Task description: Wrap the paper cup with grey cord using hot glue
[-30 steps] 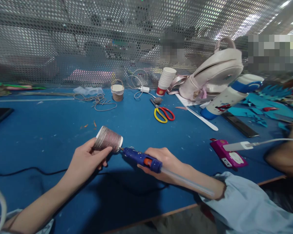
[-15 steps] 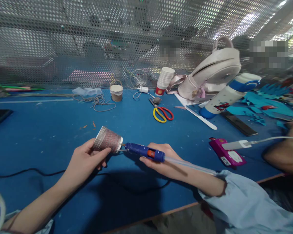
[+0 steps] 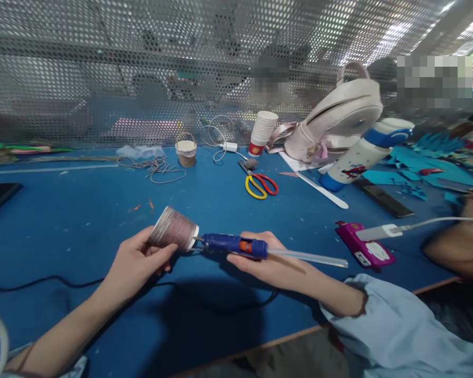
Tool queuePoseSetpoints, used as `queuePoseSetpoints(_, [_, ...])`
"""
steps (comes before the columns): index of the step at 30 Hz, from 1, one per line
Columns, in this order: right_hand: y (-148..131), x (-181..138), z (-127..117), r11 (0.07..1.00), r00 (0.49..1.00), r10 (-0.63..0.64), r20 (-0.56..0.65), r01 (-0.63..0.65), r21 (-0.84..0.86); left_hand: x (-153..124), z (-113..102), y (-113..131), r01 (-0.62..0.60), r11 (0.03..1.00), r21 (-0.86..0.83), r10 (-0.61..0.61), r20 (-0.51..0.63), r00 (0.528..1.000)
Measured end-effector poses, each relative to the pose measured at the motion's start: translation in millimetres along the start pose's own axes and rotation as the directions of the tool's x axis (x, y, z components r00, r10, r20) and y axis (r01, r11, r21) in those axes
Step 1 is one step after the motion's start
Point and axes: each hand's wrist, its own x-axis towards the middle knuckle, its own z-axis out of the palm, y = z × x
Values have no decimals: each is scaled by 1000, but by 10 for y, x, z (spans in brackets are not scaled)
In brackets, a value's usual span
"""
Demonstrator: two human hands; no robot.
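My left hand is closed round a paper cup wound with string, held on its side above the blue table. My right hand grips a blue hot glue gun with a clear glue stick poking out of its back. The gun's nozzle touches the cup's white rim. The gun's black cord trails across the table toward the left.
Yellow and red scissors, a stack of paper cups, a small string-wrapped cup, loose string, a pink bag, a white and blue bottle, a pink device and another person's arm at right.
The glue gun has levelled out, its back end and glue stick swinging up and off my forearm. The cup and my left hand have barely shifted.
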Motion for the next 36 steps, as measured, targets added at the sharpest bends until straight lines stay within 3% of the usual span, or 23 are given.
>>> queuePoseSetpoints(8, [-2,11,-21,1000,999,9,-43,-9,-5,25,-40,-53,-17,1000,-7,18,23,1000])
queuePoseSetpoints(15, [-27,-24,-32,1000,999,22,24,-22,14,45,-62,-99,-44,999,-4,44,45,998])
queuePoseSetpoints(23, [-42,3,-70,1000,1000,18,6,-18,16,49,-68,-71,-64,998,9,63,58,996])
queuePoseSetpoints(33, [-9,-2,-68,999,999,40,1,-40,9,-10,-2,19,-52,998,-31,52,-11,999])
queuePoseSetpoints(36, [38,23,-87,990,993,116,19,-117,83,32,-36,-19,-31,998,-48,33,27,999])
